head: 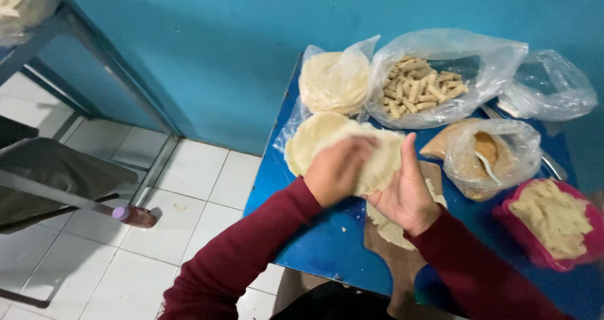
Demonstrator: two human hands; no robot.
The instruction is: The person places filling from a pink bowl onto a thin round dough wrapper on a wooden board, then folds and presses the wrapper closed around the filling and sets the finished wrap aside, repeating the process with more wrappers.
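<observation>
You are holding a thin, pale round dough wrapper (380, 159) at the frame's centre, above the blue surface (314, 244). Your left hand (336, 169) is pressing on it, fingers curled; your right hand (406, 191) is gripping its edge. One wrapper is lying flat on the brown wooden board (402, 263); a stack of wrappers (308, 140) is waiting unused, while a clear bag of finished rolls (418, 87) is sitting upper right.

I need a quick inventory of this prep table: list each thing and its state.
Thin dough round: lifted, held by both hands.
Left hand: gripping the round.
Right hand: gripping the round.
Bag of wrappers: open.
Bag of rolled sticks: open, partly full.
Bag of brown crumbs: open, spoon inside.
Pink tub: uncovered, full of pale filling.
Clear bag: crumpled.
</observation>
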